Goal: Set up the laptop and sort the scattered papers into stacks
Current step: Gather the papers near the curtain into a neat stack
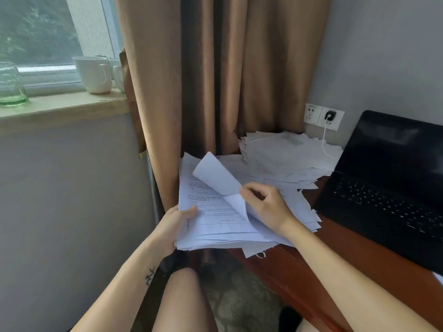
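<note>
room: grey wall (383, 56) at 1 to 2 o'clock, brown curtain (215, 68) hanging at 12 o'clock, window (48, 32) at 10 o'clock.
bench (335, 255): reddish-brown wood, running from the centre down to 4 o'clock.
laptop (388, 195): black, on the bench at 3 o'clock, lid up, screen dark, keyboard toward the person.
held stack (215, 224): thick bundle of printed white sheets just below centre; its left part hangs past the bench edge, its right part lies over other papers; the top page shows text and a table.
left hand (172, 226): at 8 o'clock of the held stack, fingers clamped on its left edge, thumb on top, the rest underneath and hidden.
right hand (266, 207): at 3 o'clock of the held stack, fingers drawn together and pinching the edge of one page.
lifted sheet (215, 176): that pinched page, curled up and back toward 11 o'clock, blank side showing.
loose papers (304, 207): fanned untidily on the bench between the right hand and the laptop.
far pile (282, 149): rough heap with uneven edges at 1 o'clock of the centre, in the bench corner beside the curtain.
socket (323, 116): white, on the wall at 1 o'clock of the far pile; a dark plug sits in it and a white cable (324, 142) drops onto the pile.
sill (60, 106): at 9 to 10 o'clock, carrying two white mugs (93, 73) and, at the frame's left edge, a green-tinted glass (10, 85).
</note>
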